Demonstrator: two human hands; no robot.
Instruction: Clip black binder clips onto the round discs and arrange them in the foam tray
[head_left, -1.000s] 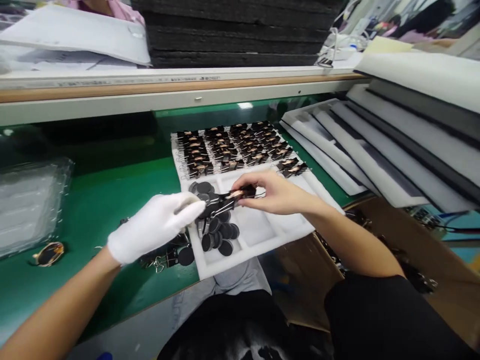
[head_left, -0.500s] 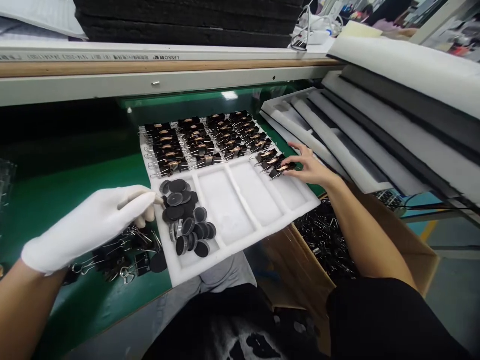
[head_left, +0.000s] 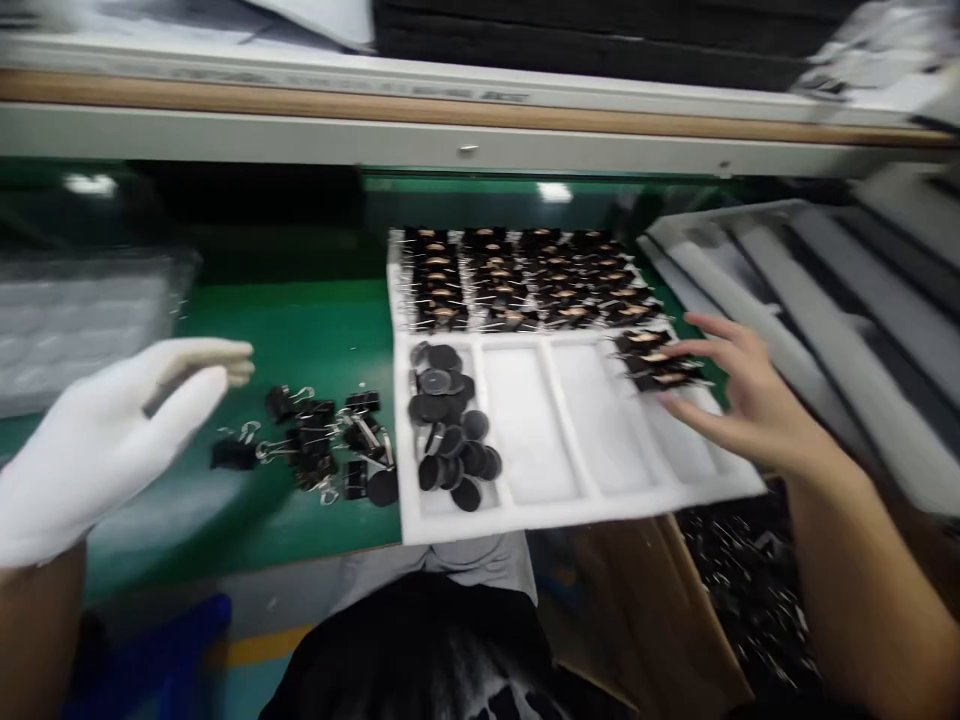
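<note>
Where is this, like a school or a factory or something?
Probably a small factory or workshop. The white foam tray holds neat rows of clipped parts, loose binder clips lie on the green table, and a cardboard box full of dark clips sits below.

Clipped pieces and black discs in a white tray

The clipped pieces, black with tan curved parts and silver wire handles, lie in four packed columns across the tray's far half; a shorter stack sits in its near right compartment, blurred. The round, flat discs are heaped in the near left compartment, overlapping, some flat, others tilted. Left of the tray, loose black binder clips lie jumbled on the green table, handles pointing various ways, with one disc just beside the tray's edge.
</note>
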